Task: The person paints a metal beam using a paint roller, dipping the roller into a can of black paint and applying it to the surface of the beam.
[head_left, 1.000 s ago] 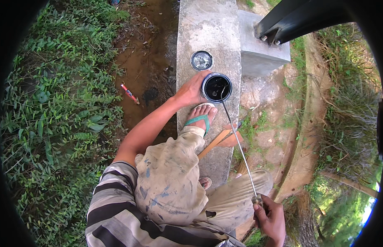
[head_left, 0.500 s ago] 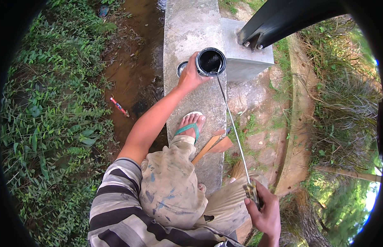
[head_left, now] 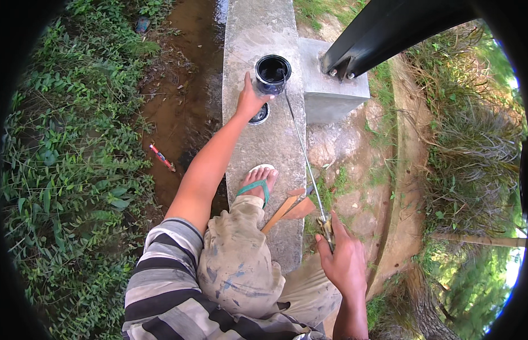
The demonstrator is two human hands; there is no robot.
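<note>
A can of black paint (head_left: 269, 86) stands on the concrete ledge (head_left: 258, 28). My left hand (head_left: 252, 103) is at its near left side, fingers stretched and apart, the thumb by the can's base. A round lid (head_left: 259, 115) lies just below that hand on the ledge. My right hand (head_left: 344, 258), lower right, is closed round the stained, yellowish-black grip (head_left: 327, 228) of a long thin metal rod (head_left: 302, 139). The rod slants up to the can, its far end inside the rim. What is on that end is hidden in the paint.
A black metal post (head_left: 389, 37) is bolted to a concrete block (head_left: 335, 93) right of the can. A wooden-handled tool (head_left: 284, 212) lies beside my sandalled foot (head_left: 258, 184). Muddy water (head_left: 184, 96) and leafy plants (head_left: 77, 170) border the ledge on the left.
The can has gone down onto the ledge and slightly left, and its lid shows more fully. My left hand's fingers have loosened from it. My right hand has moved up and left with the rod.
</note>
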